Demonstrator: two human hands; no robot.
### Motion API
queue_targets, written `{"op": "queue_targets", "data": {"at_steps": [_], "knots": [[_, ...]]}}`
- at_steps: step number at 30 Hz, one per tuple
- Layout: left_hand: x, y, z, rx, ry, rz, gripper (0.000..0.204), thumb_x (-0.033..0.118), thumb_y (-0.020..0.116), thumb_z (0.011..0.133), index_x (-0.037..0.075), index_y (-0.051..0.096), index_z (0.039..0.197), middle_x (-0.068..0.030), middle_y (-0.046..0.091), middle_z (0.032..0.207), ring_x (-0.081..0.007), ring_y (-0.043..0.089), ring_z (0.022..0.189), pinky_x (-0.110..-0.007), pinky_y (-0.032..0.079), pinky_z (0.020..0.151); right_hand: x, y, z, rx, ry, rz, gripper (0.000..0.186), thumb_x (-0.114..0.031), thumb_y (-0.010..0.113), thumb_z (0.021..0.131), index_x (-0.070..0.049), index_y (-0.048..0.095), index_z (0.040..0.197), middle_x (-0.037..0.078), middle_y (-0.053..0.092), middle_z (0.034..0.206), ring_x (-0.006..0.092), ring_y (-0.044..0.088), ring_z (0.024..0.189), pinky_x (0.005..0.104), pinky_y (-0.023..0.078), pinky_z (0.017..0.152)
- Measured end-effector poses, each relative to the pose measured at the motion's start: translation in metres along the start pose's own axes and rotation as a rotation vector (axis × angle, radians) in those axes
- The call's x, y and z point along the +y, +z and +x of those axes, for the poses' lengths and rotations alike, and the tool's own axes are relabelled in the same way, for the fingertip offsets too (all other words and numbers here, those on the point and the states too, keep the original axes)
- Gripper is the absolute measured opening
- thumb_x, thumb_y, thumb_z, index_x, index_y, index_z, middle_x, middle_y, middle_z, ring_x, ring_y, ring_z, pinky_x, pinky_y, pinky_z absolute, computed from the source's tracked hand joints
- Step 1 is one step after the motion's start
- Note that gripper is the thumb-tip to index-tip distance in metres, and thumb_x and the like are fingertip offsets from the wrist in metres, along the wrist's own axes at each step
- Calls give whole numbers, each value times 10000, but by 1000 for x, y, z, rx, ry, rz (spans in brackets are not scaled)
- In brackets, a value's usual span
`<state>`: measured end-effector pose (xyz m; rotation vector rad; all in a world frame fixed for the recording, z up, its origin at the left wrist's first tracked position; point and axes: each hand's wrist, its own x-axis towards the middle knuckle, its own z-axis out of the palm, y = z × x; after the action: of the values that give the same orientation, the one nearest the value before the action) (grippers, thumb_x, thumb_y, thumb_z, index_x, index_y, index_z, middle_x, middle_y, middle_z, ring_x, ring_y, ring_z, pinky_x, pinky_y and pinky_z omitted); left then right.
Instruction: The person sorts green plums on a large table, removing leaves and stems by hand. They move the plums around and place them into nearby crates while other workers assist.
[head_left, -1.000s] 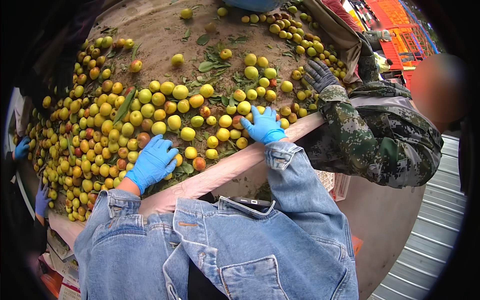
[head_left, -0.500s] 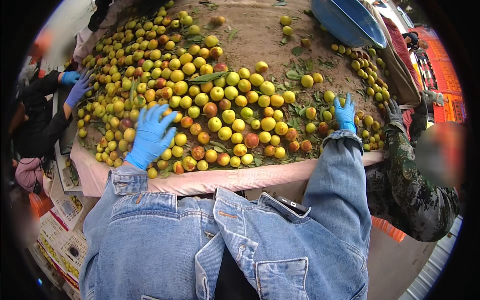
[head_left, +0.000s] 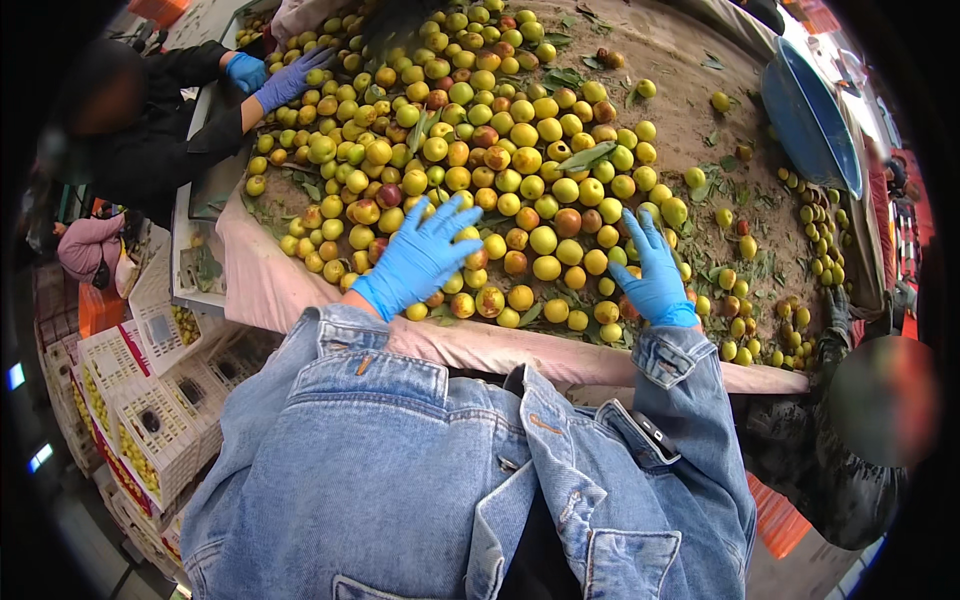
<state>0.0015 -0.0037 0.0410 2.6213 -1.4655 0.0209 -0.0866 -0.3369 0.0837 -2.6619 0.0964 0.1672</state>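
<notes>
A broad spread of small round fruits (head_left: 543,240), yellow-green with red-brown patches and looking like jujubes, covers much of the cloth-lined sorting table. My left hand (head_left: 420,258), in a blue glove, rests palm down over the near part of the spread, fingers apart. Fruits lie close around its fingertips. At the right side of the same spread, my right hand (head_left: 655,278) reaches forward, also blue-gloved, with its fingers stretched out against the fruits. Neither hand grips anything. Whatever lies under the palms is hidden. A long green leaf (head_left: 586,156) sits on the fruits beyond my hands.
A pink cloth edge (head_left: 480,348) borders the table nearest me. At the far left, a co-worker's gloved hand (head_left: 290,80) touches fruits. A blue basin (head_left: 812,120) stands far right, near a smaller fruit group (head_left: 822,235). White crates (head_left: 165,425) are stacked at lower left.
My view has turned left, shifting the table rightward in the picture. My right hand has come left, closer to my left hand, and now meets the main spread's right side. Both hands remain open.
</notes>
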Motion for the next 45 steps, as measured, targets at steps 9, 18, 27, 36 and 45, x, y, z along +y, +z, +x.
{"op": "queue_targets", "data": {"at_steps": [9, 18, 27, 36, 45], "knots": [[-115, 19, -103, 78, -502, -698, 543, 152, 637, 802, 197, 445, 1309, -115, 453, 1250, -319, 505, 1093, -372, 441, 928, -78, 62, -29, -258, 188, -233, 714, -242, 738, 695, -216, 412, 1330, 139, 524, 1061, 336, 542, 953, 408, 478, 803], [-115, 40, -72, 138, -333, -574, 357, 111, 613, 755, 125, 521, 1100, -104, 480, 1080, -311, 492, 997, -389, 433, 883, -161, 117, 16, -202, -112, -158, 654, -253, 710, 724, -253, 416, 1308, 133, 501, 1074, 331, 567, 922, 415, 504, 738], [-152, 52, -124, 340, -714, -1078, 225, 156, 498, 924, 106, 567, 1133, -92, 540, 1132, -216, 544, 1029, -299, 466, 854, -146, 99, 4, 169, 133, -412, 403, -98, 650, 715, -196, 590, 1101, 128, 494, 1200, 325, 516, 1043, 410, 496, 803], [-167, 63, -140, 281, -531, -660, 483, 105, 664, 775, 156, 528, 1236, -140, 464, 1254, -303, 443, 1173, -373, 378, 995, -159, 129, -1, -159, 3, -586, 432, -231, 750, 609, -240, 595, 1013, 69, 511, 956, 277, 519, 927, 411, 463, 687], [-173, 38, -122, 258, -381, -465, 503, 162, 604, 825, 228, 483, 1309, -93, 353, 1402, -311, 338, 1269, -437, 264, 1069, -146, 116, -51, 10, 48, -243, 614, -168, 652, 717, -202, 467, 1301, 202, 379, 1346, 392, 380, 1226, 462, 347, 1003]]}}
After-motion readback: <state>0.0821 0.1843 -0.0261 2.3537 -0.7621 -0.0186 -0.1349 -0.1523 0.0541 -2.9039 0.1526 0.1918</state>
